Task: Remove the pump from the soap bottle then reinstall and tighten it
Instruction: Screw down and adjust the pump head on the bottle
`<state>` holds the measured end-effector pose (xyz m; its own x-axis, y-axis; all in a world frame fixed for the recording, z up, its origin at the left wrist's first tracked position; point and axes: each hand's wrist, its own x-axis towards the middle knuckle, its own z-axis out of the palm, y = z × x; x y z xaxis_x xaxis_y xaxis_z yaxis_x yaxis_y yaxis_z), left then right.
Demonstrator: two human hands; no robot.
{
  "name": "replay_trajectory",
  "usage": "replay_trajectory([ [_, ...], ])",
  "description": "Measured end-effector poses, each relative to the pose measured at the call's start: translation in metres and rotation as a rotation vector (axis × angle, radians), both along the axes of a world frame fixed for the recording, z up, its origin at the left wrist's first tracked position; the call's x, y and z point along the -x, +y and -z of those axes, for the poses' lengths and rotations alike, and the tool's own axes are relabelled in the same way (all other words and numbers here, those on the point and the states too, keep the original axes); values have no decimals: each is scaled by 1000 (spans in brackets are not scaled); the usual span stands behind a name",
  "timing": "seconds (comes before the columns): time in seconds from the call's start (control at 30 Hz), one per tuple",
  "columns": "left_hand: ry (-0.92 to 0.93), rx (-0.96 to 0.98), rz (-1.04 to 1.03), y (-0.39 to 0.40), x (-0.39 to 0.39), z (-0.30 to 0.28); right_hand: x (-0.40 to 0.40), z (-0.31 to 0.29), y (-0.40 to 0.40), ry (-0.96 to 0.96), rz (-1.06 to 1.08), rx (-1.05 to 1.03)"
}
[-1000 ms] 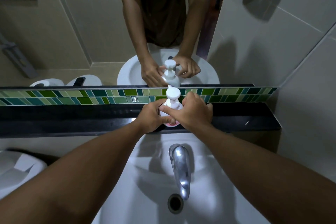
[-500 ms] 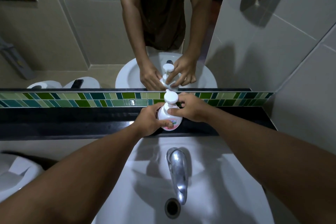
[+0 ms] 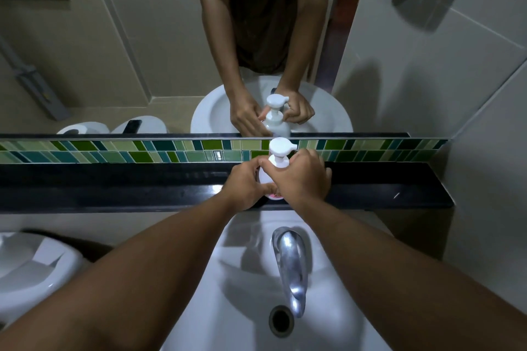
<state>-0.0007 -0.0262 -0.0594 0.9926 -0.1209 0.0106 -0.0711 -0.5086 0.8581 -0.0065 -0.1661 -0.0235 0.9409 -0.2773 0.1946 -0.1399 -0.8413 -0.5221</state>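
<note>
Our left hand (image 3: 245, 185) clasped the bottle (image 3: 265, 177) on the worktop (image 3: 114, 188). Our right hand (image 3: 302, 179) closed round its collar, apparently below the pump (image 3: 281, 147).

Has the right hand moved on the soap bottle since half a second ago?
Yes. The right hand has closed in over the soap bottle, covering more of it below the pump.
</note>
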Motion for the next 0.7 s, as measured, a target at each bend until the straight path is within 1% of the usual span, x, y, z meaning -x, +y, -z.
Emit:
replay_trajectory([
  [0.1, 18, 15, 5, 0, 0, 0, 4, -4, -2, 26, 13, 32],
  [0.17, 25, 33, 43, 1, 1, -3, 5, -9, -13, 52, -58, 22],
  [0.2, 24, 35, 59, 2, 1, -5, 4, -10, -20, 54, -109, -16],
  [0.27, 23, 33, 84, 4, -1, -6, -2, -11, -37, 37, -241, -131],
  [0.33, 30, 36, 98, 4, -1, -7, -11, -14, -51, 56, -441, -252],
  [0.4, 33, 27, 100, 4, -3, -7, -22, -21, -61, 164, -630, -323],
  [0.47, 30, 24, 106, 4, -4, -6, -32, -29, -64, 268, -739, -304],
  [0.57, 28, 21, 124, 5, -6, -5, -42, -36, -63, 348, -828, -225],
  [0.7, 29, 10, 132, 6, -6, -4, -42, -34, -61, 387, -840, -272],
])
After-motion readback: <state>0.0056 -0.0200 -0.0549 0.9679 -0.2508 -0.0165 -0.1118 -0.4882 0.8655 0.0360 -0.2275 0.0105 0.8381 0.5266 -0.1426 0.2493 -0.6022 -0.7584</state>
